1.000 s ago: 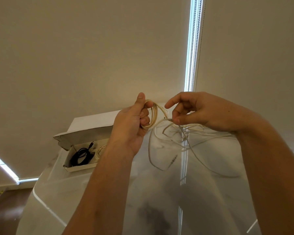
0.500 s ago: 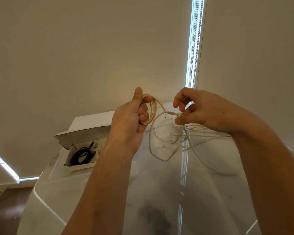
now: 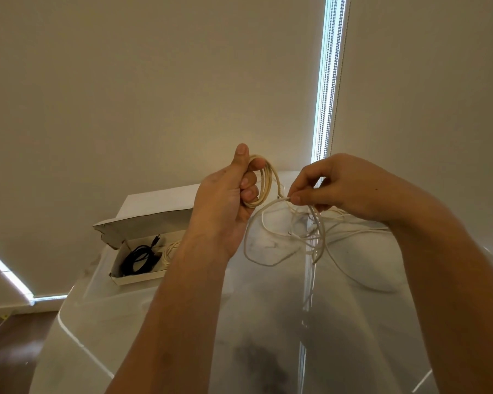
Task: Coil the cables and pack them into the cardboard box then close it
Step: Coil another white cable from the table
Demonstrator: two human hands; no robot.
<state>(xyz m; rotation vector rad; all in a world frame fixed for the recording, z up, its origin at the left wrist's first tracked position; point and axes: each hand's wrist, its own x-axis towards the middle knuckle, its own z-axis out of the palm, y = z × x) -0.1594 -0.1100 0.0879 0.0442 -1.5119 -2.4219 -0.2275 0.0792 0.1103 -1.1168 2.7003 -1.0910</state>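
Left hand (image 3: pixel 225 200) is held up over the counter (image 3: pixel 182 322) with its fingers curled round a small coil (image 3: pixel 264 183) of cream cable, thumb sticking straight up beside the loops. Right hand (image 3: pixel 342 189) is just beside it, pinching the loose part of the same cable (image 3: pixel 279 199) between thumb and fingertips. From that pinch the rest of the cable hangs down in a messy tangle (image 3: pixel 305 237) of wide loops, some of it lying on the glossy white counter.

The cardboard box (image 3: pixel 143 277) sits on the counter to the left, past the left forearm, lid (image 3: pixel 151 217) flipped open and standing up at the back. Inside there's a coiled black cable (image 3: pixel 138 258) with its plug pointing up toward the back wall, and a coiled cream one (image 3: pixel 170 250) right next to it, partly hidden behind the arm. Can't tell if those two touch.
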